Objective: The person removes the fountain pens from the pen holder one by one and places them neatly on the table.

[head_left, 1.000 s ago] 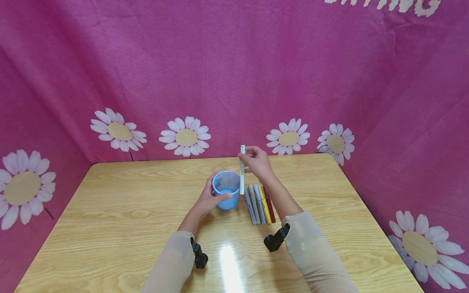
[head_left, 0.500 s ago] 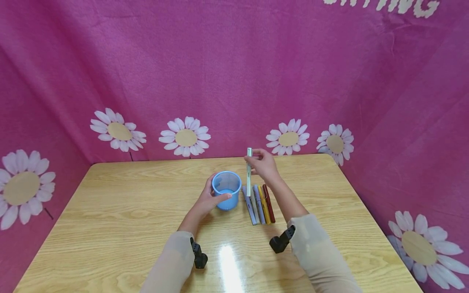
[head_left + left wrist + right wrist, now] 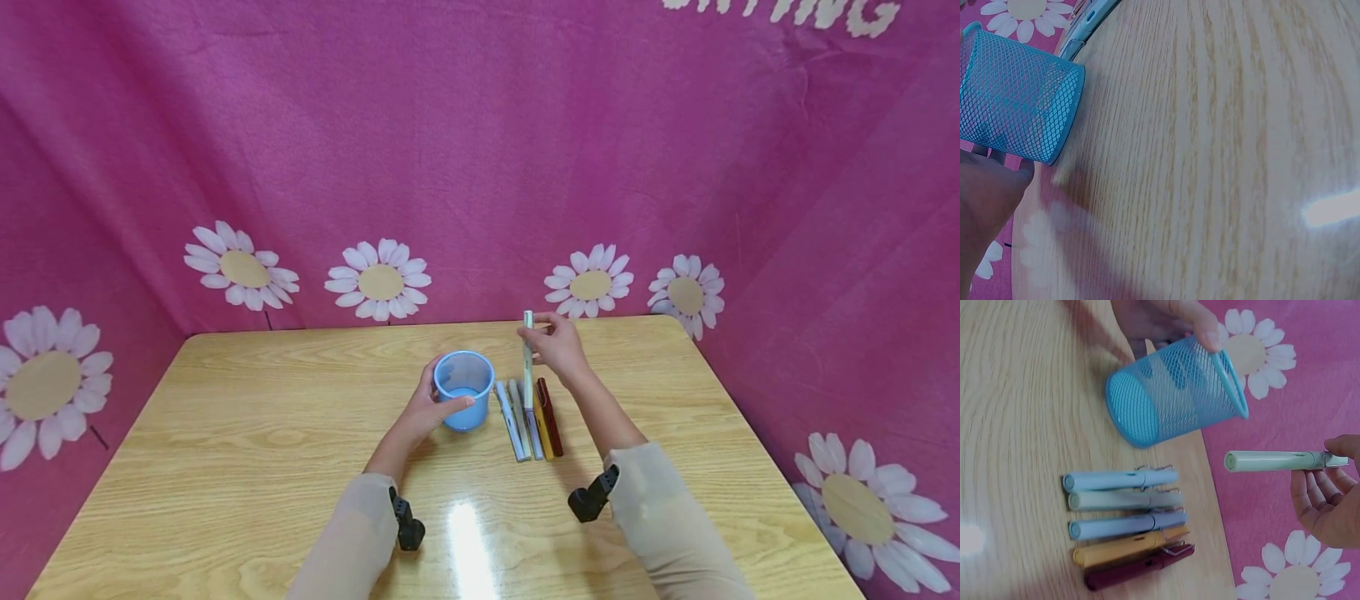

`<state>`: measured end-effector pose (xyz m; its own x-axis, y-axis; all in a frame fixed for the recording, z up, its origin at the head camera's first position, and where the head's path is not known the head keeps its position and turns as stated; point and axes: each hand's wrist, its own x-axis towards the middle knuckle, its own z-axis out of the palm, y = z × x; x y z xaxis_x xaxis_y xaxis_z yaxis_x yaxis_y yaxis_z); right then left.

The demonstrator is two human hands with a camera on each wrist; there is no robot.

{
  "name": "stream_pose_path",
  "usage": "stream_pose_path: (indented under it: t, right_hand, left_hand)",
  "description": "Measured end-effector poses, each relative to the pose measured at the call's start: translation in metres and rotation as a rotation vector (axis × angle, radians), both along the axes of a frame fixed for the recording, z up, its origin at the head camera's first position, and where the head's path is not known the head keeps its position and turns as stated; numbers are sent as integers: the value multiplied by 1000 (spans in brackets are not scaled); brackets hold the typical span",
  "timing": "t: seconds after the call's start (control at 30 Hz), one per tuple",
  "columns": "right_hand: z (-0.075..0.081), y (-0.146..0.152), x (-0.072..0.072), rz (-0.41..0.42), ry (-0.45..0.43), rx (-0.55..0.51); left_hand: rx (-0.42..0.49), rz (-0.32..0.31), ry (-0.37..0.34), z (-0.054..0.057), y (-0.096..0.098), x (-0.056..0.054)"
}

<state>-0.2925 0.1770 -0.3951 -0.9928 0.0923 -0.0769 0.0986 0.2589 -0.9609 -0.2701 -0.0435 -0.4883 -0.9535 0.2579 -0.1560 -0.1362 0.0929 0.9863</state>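
Observation:
My left hand (image 3: 426, 410) holds a blue mesh pen cup (image 3: 478, 415) by its side, with the thumb at the rim. No pen shows inside the cup, whose open top faces up. To its right, my right hand (image 3: 555, 343) pinches a pale green pen (image 3: 1269, 460) upright near its clip end. The pen's lower end overlaps a row of pens lying side by side in the head view. This row has a light blue pen (image 3: 1107, 480), a greyish pen (image 3: 1113, 500), a lavender-blue pen (image 3: 1116, 525), a yellow pen (image 3: 1113, 551) and a dark red pen (image 3: 1125, 569).
The wooden table (image 3: 247, 433) has a bright reflection near its front. A pink cloth (image 3: 480, 150) with daisies hangs behind and along both sides. Small black cameras (image 3: 408, 529) sit on both wrists, over beige sleeves.
My right hand has moved right and slightly nearer with the pale green pen, from beside the cup to over the row of pens. The left hand and cup stay put.

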Motion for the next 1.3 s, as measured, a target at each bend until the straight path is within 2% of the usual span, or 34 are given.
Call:
stream_pose_path:
  t: [0.17,0.23,0.8,0.83,1.07,1.3]
  right_hand:
    - [-3,8,1,-9,-9,30]
    - [-5,13,2,-10,-11,47]
    - [-19,38,7,-27,-54,88]
    - [-20,39,7,-30,-58,88]
    - [-27,48,9,-46,-71,125]
    - [-35,56,9,-59,-91,163]
  left_hand:
    - [-3,-16,-10,17,-1,9]
    - [-7,-18,-9,20,-1,12]
    - [-19,-26,0,24,-2,14]
    - [-18,-25,-3,23,-2,13]
    - [-12,3,10,-8,0,-3]
    - [-31,21,23,-10,1,-3]
